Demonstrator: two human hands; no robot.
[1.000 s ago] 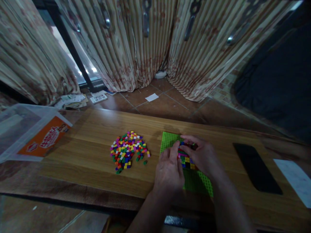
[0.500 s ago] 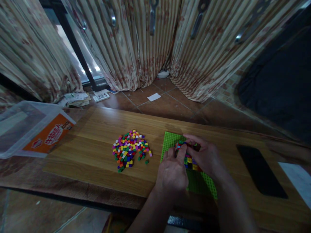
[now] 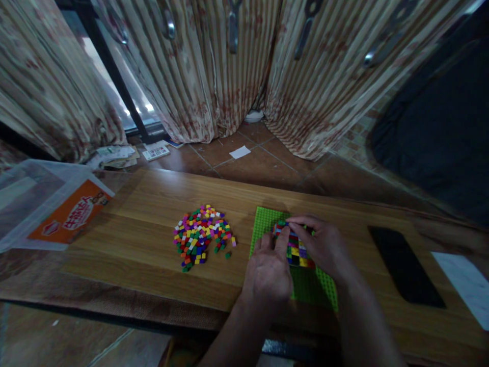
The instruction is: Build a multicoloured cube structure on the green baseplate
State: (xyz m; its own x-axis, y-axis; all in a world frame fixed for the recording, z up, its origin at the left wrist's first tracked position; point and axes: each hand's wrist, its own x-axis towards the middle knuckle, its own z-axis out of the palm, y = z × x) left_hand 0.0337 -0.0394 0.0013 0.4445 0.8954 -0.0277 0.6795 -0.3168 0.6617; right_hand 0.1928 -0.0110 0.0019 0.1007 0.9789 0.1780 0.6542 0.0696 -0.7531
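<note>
A build of small coloured toy bricks (image 3: 297, 252) stands on a green studded baseplate (image 3: 261, 220). My left hand (image 3: 268, 272) lies against the left side of the build, its index finger reaching onto the top and its other fingers bent around that edge. From the right, my right hand (image 3: 325, 244) leans over the far edge of the build with thumb and index finger pinched together. Whatever sits between those fingertips is too small to make out. To the left is a loose pile of small toy bricks (image 3: 202, 235) in many colours.
The wooden board (image 3: 137, 224) carries the baseplate and a black flat slab (image 3: 407, 267) at the right. A clear plastic bin (image 3: 57, 173) with an orange label stands at the left end. White paper (image 3: 464, 285) lies at the far right. Curtains (image 3: 214, 76) hang behind.
The view has shifted slightly. My right hand's fingers have drawn a little back and closer together at the far edge, uncovering more of the build. My left hand stays against it.
</note>
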